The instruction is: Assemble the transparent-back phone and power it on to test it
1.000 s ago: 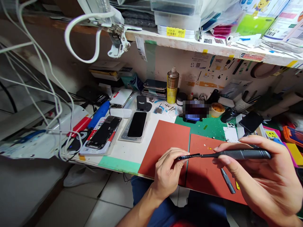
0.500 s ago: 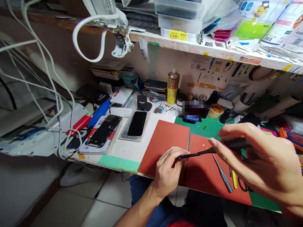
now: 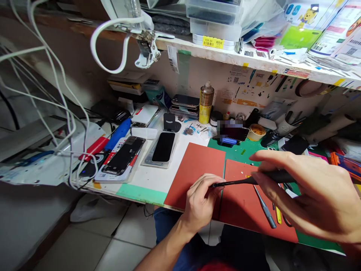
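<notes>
Blue denim (image 3: 163, 227) is covering the person's legs, nearest, at seven o'clock from the left hand (image 3: 200, 197), the centre for all clock directions here, with twelve pointing away from the body. That hand is pinching a slim dark piece (image 3: 218, 184) between thumb and fingers, over the seam of two red-brown mats; seen edge-on, the piece is hiding its exact kind. At three o'clock the right hand (image 3: 310, 192) is gripping a black-handled tool (image 3: 278, 175), whose slim end is pointing at the piece; where the two are meeting is too small to tell. Beyond three o'clock, a grey-handled tool (image 3: 265, 209) and a yellow tool (image 3: 278, 215) are lying on the right mat (image 3: 239, 203). The left mat (image 3: 194, 160) is stretching toward twelve. At eleven a dark-screened phone (image 3: 163, 147) is resting on a clear case; at ten a phone screen assembly (image 3: 124, 155) is lying on packaging. Farther off, a yellow spray can (image 3: 206, 104) is standing upright at twelve, and behind it a cluttered shelf (image 3: 222, 57) is running across.
</notes>
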Tool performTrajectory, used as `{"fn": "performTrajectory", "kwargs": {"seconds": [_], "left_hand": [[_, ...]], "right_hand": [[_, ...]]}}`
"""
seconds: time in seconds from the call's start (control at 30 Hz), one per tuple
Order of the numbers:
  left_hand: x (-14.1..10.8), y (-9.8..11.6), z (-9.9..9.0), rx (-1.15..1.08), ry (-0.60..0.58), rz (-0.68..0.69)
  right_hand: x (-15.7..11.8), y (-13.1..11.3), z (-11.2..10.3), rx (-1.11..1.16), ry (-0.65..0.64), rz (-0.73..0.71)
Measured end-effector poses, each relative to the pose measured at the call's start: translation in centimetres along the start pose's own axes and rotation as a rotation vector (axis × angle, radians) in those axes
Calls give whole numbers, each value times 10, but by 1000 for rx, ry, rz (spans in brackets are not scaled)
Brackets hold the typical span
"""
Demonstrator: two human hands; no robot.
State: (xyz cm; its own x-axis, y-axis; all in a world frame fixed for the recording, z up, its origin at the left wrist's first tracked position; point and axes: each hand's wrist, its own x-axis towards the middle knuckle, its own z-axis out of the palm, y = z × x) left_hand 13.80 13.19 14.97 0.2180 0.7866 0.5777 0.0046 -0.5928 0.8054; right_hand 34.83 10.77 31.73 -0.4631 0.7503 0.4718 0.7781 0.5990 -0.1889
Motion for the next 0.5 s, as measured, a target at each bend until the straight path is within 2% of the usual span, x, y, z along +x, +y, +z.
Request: {"fn": "performTrajectory", "kwargs": {"seconds": [0.37,0.5], "left_hand": [[-1,1,1,11,-4,-3],[-2,0,2,6,-19,-14]], "right_hand": [[5,1,-3,32,-8,-18],[7,1,-2,-8,31,-41]]}}
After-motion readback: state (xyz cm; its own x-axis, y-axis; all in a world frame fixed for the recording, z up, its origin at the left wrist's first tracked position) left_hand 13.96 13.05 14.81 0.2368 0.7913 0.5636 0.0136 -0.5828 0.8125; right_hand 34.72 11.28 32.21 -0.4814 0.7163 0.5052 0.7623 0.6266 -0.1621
